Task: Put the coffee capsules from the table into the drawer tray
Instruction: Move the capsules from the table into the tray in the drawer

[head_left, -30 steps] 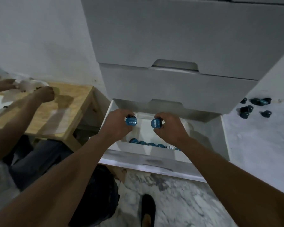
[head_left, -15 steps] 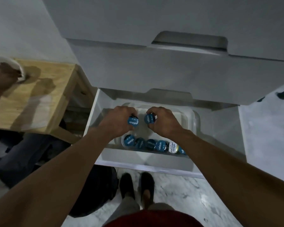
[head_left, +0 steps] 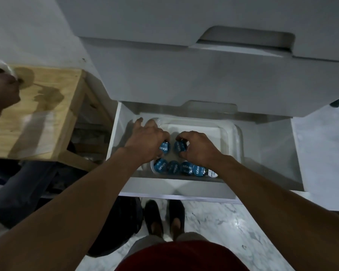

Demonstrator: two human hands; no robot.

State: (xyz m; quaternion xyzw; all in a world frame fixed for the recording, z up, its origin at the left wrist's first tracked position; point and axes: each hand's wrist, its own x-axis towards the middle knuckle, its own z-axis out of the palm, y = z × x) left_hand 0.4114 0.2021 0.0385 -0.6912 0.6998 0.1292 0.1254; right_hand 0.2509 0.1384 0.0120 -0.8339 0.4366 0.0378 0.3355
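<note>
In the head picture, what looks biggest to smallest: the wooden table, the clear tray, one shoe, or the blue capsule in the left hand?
1. wooden table, partly out of frame
2. tray
3. shoe
4. capsule in the left hand

Glossy blue foil capsules (head_left: 163,149), clear plastic tray (head_left: 231,133), matt white drawer (head_left: 272,153), raw wooden table (head_left: 53,106), polished marble floor (head_left: 213,222)

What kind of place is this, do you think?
Likely a home kitchen or storage corner: a white drawer unit with its lowest drawer open, a clear tray of blue coffee capsules inside, and a marble-patterned floor.
</note>
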